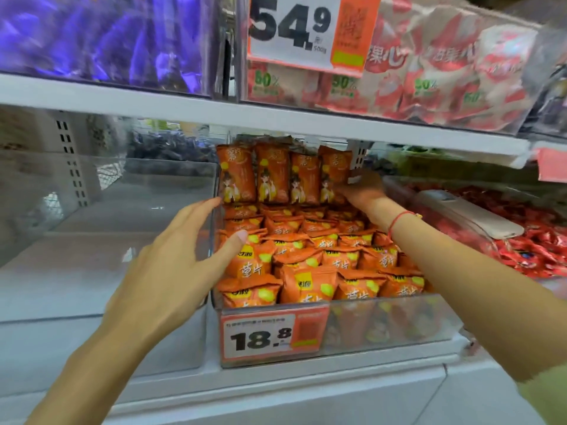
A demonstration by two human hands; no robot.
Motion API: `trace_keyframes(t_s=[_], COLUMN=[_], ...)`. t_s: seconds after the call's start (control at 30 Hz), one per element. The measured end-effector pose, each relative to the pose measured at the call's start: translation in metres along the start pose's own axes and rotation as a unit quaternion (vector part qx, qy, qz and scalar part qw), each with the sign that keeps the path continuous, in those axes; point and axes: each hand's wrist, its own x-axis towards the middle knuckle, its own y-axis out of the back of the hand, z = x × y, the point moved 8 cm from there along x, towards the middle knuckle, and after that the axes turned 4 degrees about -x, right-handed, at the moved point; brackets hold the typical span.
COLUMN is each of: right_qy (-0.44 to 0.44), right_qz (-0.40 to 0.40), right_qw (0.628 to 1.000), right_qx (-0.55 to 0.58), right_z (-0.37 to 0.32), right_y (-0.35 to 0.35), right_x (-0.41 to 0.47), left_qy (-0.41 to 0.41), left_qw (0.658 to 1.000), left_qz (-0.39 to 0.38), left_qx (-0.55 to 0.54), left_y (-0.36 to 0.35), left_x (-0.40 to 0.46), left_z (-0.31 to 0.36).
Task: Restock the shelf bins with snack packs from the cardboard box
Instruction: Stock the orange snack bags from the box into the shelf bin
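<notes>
Snack packs (306, 259) (orange) lie between flat left hand (175, 256) and right hand (365, 190), grip hidden.

Head view (close) facing shelf bins (337, 326).

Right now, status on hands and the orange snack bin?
Left hand open on bin wall. Right hand touching upright orange packs. Bin full; cardboard box unseen.

Orange snack packs (303, 256) filling clear bin (399, 326)
</notes>
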Motion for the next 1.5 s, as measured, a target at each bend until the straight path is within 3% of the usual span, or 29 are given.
trace_keyframes(t_s=[0.23, 0.37, 0.53, 0.63, 0.7, 0.83, 0.93, 1.03, 1.13, 1.2, 1.27, 1.37, 1.43, 1.5], right_qy=[0.053, 0.073, 0.073, 0.144, 0.207, 0.250, 0.240, 0.235, 0.232, 0.288, 0.374, 0.401, 0.417, 0.436], right_qz=[-0.066, -0.140, -0.134, -0.141, -0.176, -0.334, -0.497, -0.558, -0.540, -0.468, -0.390, -0.360, -0.334, -0.294], right_qw=[0.988, 0.981, 0.985, 0.978, 0.961, 0.906, 0.815, 0.752, 0.740, 0.727, 0.686, 0.608, 0.557, 0.537], right_qx=[-0.132, -0.109, -0.075, -0.054, -0.043, -0.075, -0.178, -0.260, -0.326, -0.411, -0.488, -0.583, -0.636, -0.660], right_z=[-0.009, -0.017, -0.012, -0.026, -0.040, -0.035, -0.004, 0.036, 0.080, 0.101, 0.108, 0.122, 0.133, 0.135], right_y=[-0.013, -0.003, 0.042, 0.066, 0.075, 0.055, 0.016, -0.026, -0.068, -0.087, -0.098, -0.104, -0.108, -0.111], right_x=[-0.013, -0.029, -0.082, -0.141, -0.185, -0.267, -0.325, -0.367, -0.397, -0.410, -0.422, -0.429, -0.428, -0.426], left_qy=[-0.004, -0.005, -0.006, -0.014, -0.061, -0.124, -0.075, 0.020, 0.080, 0.110, 0.129, 0.128, 0.127, 0.120], left_qw=[1.000, 1.000, 1.000, 0.999, 0.997, 0.984, 0.995, 0.998, 0.989, 0.982, 0.968, 0.923, 0.906, 0.892], left_qz=[0.000, -0.004, -0.020, -0.013, 0.046, 0.116, 0.057, -0.036, -0.069, -0.079, -0.166, -0.328, -0.365, -0.381], left_qx=[0.016, 0.018, 0.022, 0.029, 0.028, 0.047, 0.040, 0.055, 0.101, 0.128, 0.140, 0.152, 0.175, 0.211], left_y=[-0.001, 0.000, 0.000, 0.005, 0.017, 0.035, 0.022, -0.007, -0.029, -0.040, -0.064, -0.099, -0.109, -0.111], left_x=[0.000, -0.001, -0.002, -0.013, -0.031, -0.098, -0.149, -0.199, -0.252, -0.281, -0.305, -0.332, -0.337, -0.336], left_z=[-0.002, 0.000, 0.006, 0.012, 0.024, 0.041, 0.017, -0.038, -0.094, -0.126, -0.147, -0.153, -0.158, -0.161])
